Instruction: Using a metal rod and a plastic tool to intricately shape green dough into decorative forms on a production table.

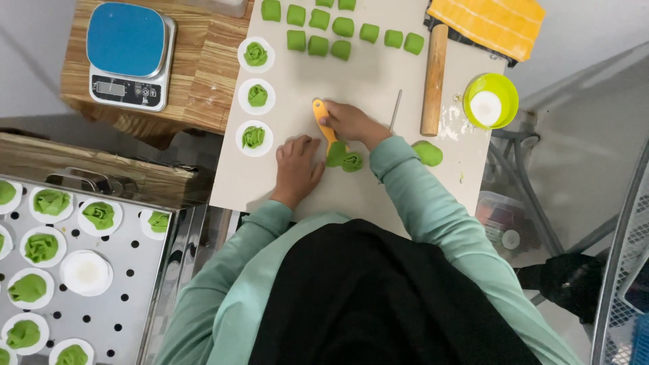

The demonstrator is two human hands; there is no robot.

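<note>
Beige work board (378, 74), right hand (348, 122) gripping orange scraper (323, 120), left hand (297, 165) beside green dough (345, 159)

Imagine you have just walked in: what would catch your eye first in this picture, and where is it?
Bright green dough stands out: cut dough pieces in rows at the board's far end, and folded dough on white paper rounds filling the perforated tray at lower left. Mid-board, the right hand holds an orange scraper against a dough lump, with the left hand flat beside it.
</note>
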